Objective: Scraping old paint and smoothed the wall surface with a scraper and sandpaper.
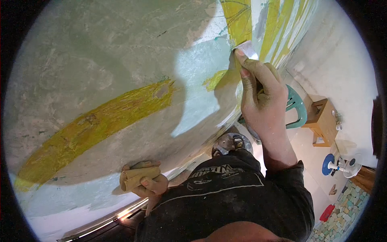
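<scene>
My right hand (263,87) is raised to the painted wall (136,54) and pinches a small metal scraper blade (247,49) between thumb and fingers. The blade lies at the lower end of a yellow painted stripe (240,24). Lower down, at the left, my left hand (152,181) is closed around a folded piece of tan sandpaper (137,178), close to the wall. A long yellow patch (99,121) runs slantwise across the grey-green wall above that hand. Whether the sandpaper touches the wall I cannot tell.
Below me, a foot stands on a round, stained surface (222,143). A green plastic chair (299,109) is behind my right forearm. Farther right are a wooden table (325,124), a blue and white fan (329,165) and a red object (327,213) on the floor.
</scene>
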`<state>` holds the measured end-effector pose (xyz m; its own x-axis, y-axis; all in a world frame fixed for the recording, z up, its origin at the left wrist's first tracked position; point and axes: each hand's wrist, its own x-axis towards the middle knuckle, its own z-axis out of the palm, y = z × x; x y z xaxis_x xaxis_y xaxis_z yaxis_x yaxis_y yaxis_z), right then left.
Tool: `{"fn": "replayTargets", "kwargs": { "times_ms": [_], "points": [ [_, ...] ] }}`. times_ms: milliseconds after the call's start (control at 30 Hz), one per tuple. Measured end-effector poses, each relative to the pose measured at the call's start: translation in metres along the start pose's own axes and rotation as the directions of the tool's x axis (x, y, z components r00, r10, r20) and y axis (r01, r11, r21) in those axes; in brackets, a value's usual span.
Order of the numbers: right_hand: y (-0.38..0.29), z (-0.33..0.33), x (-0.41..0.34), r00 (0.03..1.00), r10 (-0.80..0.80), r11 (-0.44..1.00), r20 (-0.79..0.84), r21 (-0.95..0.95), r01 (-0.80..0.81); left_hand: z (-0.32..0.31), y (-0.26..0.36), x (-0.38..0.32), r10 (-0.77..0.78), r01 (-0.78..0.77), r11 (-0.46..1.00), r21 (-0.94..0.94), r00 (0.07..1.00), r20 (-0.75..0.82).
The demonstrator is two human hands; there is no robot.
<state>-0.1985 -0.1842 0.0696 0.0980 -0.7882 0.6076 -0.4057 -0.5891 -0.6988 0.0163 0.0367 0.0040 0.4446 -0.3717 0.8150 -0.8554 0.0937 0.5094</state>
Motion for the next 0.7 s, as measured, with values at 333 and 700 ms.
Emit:
{"fn": "replayTargets", "kwargs": {
  "times_ms": [333, 700],
  "points": [
    [0.001, 0.004, 0.006, 1.000, -0.018, 0.995, -0.003, 0.093, 0.018, -0.004, -0.004, 0.001, -0.022, 0.022, 0.999, -0.028, 1.000, 0.019],
    [0.000, 0.003, 0.007, 1.000, 0.004, 0.990, -0.002, 0.143, -0.003, 0.000, 0.001, 0.000, -0.022, 0.023, 0.994, -0.106, 1.000, 0.010]
  ]
}}
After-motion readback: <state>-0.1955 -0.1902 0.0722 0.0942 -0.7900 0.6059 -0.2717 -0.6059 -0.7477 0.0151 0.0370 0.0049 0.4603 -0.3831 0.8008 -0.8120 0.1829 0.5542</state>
